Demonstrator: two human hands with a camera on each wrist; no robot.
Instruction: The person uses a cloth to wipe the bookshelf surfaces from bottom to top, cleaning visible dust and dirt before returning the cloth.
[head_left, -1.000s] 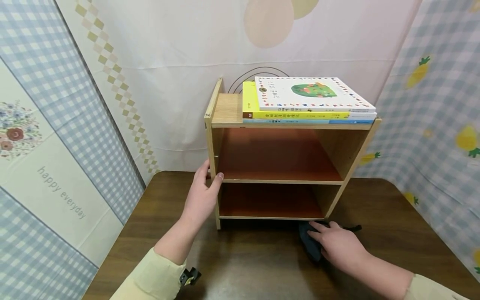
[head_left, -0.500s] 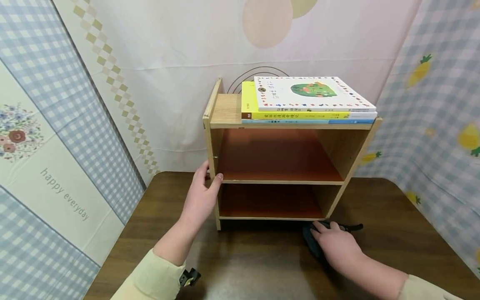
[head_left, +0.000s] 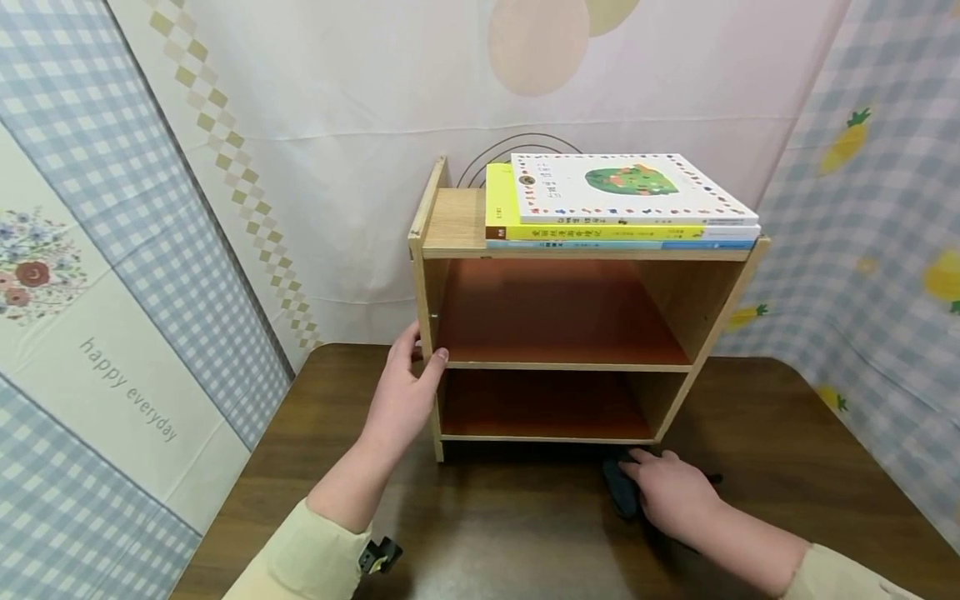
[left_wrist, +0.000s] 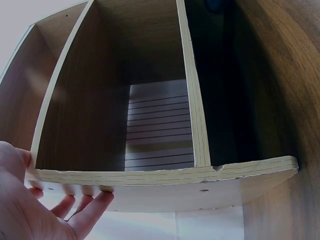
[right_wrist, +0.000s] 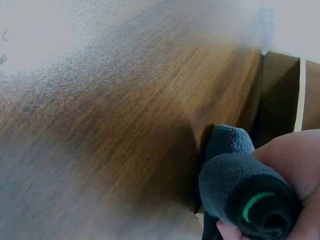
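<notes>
My left hand (head_left: 401, 400) grips the left side panel of a small wooden bookshelf (head_left: 566, 367). Its thumb lies on the panel's front edge, while the fingers (left_wrist: 95, 210) press the outer face in the left wrist view. Low by the shelf's front right corner, my right hand (head_left: 675, 496) holds a bunched, fuzzy blue-grey cloth (right_wrist: 225, 180) close over the tabletop. Black trim and a line of green stitching show on the cloth in the right wrist view; part of it is hidden by the hand.
Several thin books (head_left: 615, 204) lie stacked on the shelf's top board, the uppermost white. Both compartments below have reddish-brown boards. The brown wooden table (head_left: 510, 533) carries the shelf, and patterned curtains (head_left: 360, 83) hang around behind it.
My right hand and the cloth have shifted a little toward me, away from the shelf's base. The left hand keeps its place on the side panel.
</notes>
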